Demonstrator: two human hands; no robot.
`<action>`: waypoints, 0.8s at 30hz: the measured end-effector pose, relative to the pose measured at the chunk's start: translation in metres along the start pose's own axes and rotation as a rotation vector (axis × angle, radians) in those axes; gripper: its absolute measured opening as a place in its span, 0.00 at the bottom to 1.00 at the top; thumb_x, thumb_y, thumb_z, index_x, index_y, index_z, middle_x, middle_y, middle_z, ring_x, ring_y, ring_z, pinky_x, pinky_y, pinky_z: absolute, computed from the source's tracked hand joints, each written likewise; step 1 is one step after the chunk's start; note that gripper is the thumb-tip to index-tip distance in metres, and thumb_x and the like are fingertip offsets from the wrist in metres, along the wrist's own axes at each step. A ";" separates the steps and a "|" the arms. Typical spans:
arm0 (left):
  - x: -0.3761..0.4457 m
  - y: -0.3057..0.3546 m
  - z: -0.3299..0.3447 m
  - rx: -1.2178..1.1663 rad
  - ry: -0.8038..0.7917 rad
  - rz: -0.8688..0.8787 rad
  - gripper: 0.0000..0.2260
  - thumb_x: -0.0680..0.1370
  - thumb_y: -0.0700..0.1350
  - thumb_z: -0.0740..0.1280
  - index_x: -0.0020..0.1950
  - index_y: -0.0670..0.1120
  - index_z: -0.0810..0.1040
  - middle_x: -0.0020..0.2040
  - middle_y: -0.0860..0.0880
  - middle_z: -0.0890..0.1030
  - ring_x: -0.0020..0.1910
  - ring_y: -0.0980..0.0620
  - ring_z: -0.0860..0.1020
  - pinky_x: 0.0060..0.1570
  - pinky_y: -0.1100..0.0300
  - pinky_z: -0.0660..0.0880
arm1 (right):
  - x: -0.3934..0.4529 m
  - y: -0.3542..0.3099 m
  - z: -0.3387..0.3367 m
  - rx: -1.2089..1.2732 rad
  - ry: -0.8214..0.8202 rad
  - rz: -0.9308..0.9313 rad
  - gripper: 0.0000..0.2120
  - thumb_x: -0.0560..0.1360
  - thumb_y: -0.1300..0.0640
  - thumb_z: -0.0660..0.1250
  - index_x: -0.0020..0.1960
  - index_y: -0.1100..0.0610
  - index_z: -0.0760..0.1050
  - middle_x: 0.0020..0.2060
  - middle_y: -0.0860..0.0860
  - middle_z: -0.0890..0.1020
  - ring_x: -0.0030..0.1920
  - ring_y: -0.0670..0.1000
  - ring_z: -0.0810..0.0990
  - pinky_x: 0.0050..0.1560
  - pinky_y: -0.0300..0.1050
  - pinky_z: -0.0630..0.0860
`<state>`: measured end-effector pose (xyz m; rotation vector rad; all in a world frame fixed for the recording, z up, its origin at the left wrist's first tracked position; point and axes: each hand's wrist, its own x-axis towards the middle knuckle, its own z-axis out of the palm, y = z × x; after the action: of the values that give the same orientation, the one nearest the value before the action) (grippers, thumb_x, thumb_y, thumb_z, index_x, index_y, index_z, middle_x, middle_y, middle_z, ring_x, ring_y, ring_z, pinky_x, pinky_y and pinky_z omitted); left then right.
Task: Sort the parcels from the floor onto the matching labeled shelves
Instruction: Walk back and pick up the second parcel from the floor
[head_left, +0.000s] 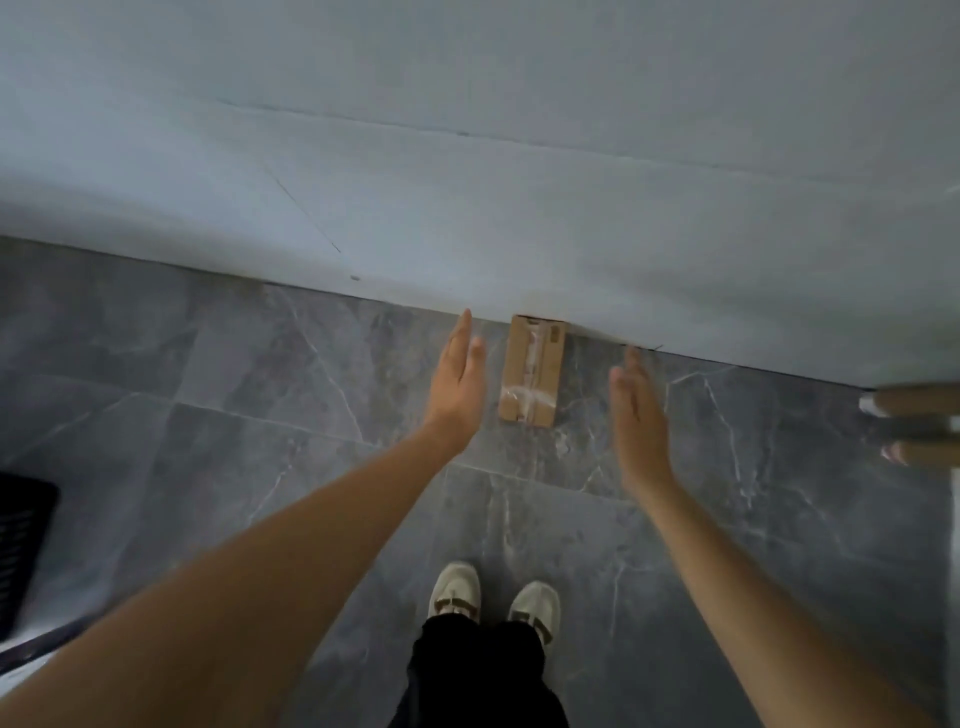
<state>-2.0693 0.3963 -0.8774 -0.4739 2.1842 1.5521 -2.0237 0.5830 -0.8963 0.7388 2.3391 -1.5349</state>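
Parcel (531, 370): one small brown cardboard box, sealed with clear tape along its top and across its near end. It lies flat on the floor (260, 374), its far end touching or just short of the base of the wall (467, 182); which of the two cannot be told. Its long side runs away from the person.

Floor: dark grey tiles with pale marble veining. Wall: plain, pale, with faint thin lines across it.

Left hand (457, 379): flat, fingers straight and together, palm turned inward toward the parcel. It holds nothing. It sits just left of the parcel and does not touch it.

Right hand (636, 410): likewise flat and empty, fingers extended, palm facing inward. It stands to the right of the parcel, with a wider gap of bare floor between than on the left side. No contact.

Both forearms are bare and reach forward from the lower corners of the view, with the parcel between the two hands.

Feet: a pair of pale shoes (493, 603) below dark trousers (483, 675), planted on the tiles well short of the parcel.

Left edge: part of a dark ribbed item (23, 540), cut off by the frame; identity not determinable. Right edge: brown cardboard shapes (919, 423), blurred and partly out of view, lying well apart from the parcel.
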 end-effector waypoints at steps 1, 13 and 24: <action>0.024 -0.027 0.011 -0.031 0.022 -0.033 0.23 0.86 0.51 0.51 0.81 0.52 0.53 0.82 0.52 0.55 0.80 0.53 0.55 0.75 0.60 0.52 | 0.022 0.023 0.016 0.006 -0.001 0.007 0.25 0.88 0.52 0.52 0.83 0.57 0.56 0.83 0.50 0.59 0.82 0.49 0.57 0.75 0.36 0.52; 0.245 -0.246 0.119 -0.049 -0.107 -0.063 0.23 0.87 0.52 0.46 0.81 0.50 0.56 0.80 0.47 0.61 0.79 0.48 0.60 0.75 0.56 0.56 | 0.230 0.229 0.154 0.369 -0.013 0.118 0.32 0.86 0.40 0.53 0.85 0.52 0.50 0.83 0.51 0.60 0.81 0.51 0.61 0.75 0.42 0.58; 0.152 -0.175 0.110 -0.109 -0.111 -0.091 0.22 0.86 0.56 0.47 0.80 0.59 0.56 0.78 0.48 0.65 0.76 0.45 0.66 0.76 0.45 0.62 | 0.152 0.168 0.125 0.568 -0.159 0.188 0.50 0.64 0.17 0.60 0.79 0.43 0.65 0.74 0.47 0.75 0.72 0.51 0.76 0.73 0.61 0.72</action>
<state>-2.0965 0.4388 -1.1290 -0.5014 1.9751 1.6142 -2.0697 0.5649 -1.1505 0.8840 1.6692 -2.0987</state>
